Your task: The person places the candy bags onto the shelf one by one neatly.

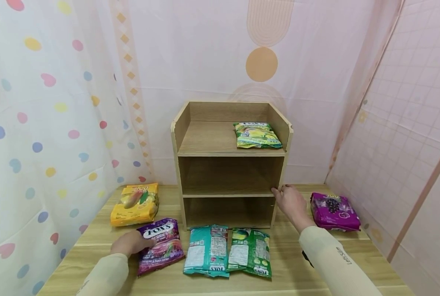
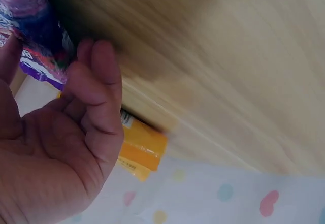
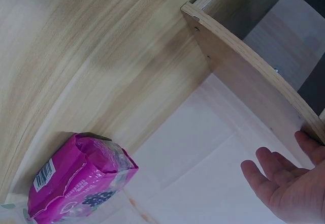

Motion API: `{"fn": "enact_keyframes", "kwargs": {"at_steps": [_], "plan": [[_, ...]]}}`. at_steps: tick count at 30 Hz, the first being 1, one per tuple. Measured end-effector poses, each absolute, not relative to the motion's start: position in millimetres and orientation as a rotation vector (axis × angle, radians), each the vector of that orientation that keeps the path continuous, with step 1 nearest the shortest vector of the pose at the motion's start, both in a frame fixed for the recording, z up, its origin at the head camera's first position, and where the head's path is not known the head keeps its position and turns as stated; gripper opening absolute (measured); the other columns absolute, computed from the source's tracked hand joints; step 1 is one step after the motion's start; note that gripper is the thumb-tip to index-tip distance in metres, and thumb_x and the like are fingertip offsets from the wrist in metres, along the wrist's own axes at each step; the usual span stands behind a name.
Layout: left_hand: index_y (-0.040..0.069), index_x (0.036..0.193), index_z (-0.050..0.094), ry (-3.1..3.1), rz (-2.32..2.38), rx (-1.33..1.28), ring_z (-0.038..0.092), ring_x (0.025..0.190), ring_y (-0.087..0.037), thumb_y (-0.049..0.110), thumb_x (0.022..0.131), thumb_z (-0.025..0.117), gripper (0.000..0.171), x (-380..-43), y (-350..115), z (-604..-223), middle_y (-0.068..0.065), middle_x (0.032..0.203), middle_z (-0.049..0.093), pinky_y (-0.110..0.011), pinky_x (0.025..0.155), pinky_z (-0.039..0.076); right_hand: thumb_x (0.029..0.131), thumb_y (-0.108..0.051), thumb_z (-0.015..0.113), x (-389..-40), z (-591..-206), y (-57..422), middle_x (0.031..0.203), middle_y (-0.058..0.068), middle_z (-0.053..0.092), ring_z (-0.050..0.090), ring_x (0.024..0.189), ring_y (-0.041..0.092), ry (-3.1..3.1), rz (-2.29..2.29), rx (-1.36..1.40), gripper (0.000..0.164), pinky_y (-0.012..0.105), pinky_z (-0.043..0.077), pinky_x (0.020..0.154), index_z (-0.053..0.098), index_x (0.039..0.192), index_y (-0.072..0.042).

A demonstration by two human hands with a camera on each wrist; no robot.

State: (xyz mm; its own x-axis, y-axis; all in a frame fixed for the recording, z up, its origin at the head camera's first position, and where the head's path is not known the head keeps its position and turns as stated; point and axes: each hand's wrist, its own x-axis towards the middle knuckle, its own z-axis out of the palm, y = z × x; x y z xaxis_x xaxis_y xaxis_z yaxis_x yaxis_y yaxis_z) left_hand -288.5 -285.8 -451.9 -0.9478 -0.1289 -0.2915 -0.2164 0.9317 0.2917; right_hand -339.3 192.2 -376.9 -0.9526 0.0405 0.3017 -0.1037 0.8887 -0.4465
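Note:
My left hand (image 1: 129, 243) grips a purple Fox's berries candy bag (image 1: 162, 232) on the table, its thumb over the front. In the left wrist view, the fingers (image 2: 96, 82) curl beside the partly cropped bag. With thumb and forefinger, my right hand (image 1: 291, 205) pinches the front edge of the right side panel of a three-level wooden shelf (image 1: 231, 154), near the middle board. Its other fingers stay loosely bent off the panel in the right wrist view. A green-yellow Fox's bag (image 1: 258, 135) lies on the shelf's top level.
A teal candy bag (image 1: 206, 250) and a green one (image 1: 249, 253) lie back side up before the shelf. On the left sits a yellow mango candy bag (image 1: 136, 204), on the right a purple grape one (image 1: 334, 211). Patterned curtains (image 1: 212, 49) surround the wooden table (image 1: 301, 279).

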Motion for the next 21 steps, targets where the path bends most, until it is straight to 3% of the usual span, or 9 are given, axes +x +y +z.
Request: {"fn": "enact_keyframes", "kwargs": {"at_steps": [5,11,16,21], "plan": [[-0.014,0.109,0.063,2.845,0.588,-0.234,0.059,0.084,-0.032,0.043,0.084,0.075,0.063,-292.2,-282.5,-452.6,-0.025,0.098,0.065,-0.056,0.084,0.049,0.103,-0.037,0.051,-339.5,-377.5,192.4,0.136,0.027,0.054,0.062,0.109,0.043,-2.748,0.678,0.051,0.041,0.053,0.053,0.069,0.07,0.089,-0.003],[-0.011,0.099,0.064,2.884,0.711,-0.244,0.055,0.078,-0.028,0.026,0.083,0.078,0.043,-296.7,-277.3,-453.1,-0.013,0.085,0.062,-0.051,0.077,0.05,0.103,-0.037,0.051,-339.5,-377.3,192.5,0.139,0.026,0.053,0.059,0.115,0.044,-2.752,0.687,0.048,0.042,0.054,0.054,0.073,0.071,0.093,-0.002],[-0.013,0.101,0.065,2.893,0.827,-0.259,0.055,0.08,-0.029,0.018,0.083,0.077,0.038,-297.3,-277.2,-453.0,-0.017,0.089,0.064,-0.052,0.08,0.049,0.103,-0.037,0.051,-339.3,-377.0,192.6,0.139,0.026,0.052,0.059,0.115,0.044,-2.755,0.69,0.046,0.042,0.054,0.053,0.074,0.071,0.094,-0.002],[-0.004,0.091,0.06,2.878,1.061,-0.265,0.051,0.079,-0.028,0.006,0.083,0.072,0.018,-296.0,-277.4,-447.2,-0.014,0.085,0.056,-0.045,0.074,0.043,0.103,-0.037,0.051,-338.7,-377.1,192.4,0.139,0.027,0.052,0.058,0.116,0.045,-2.748,0.683,0.048,0.043,0.056,0.053,0.077,0.071,0.095,-0.001]]}}
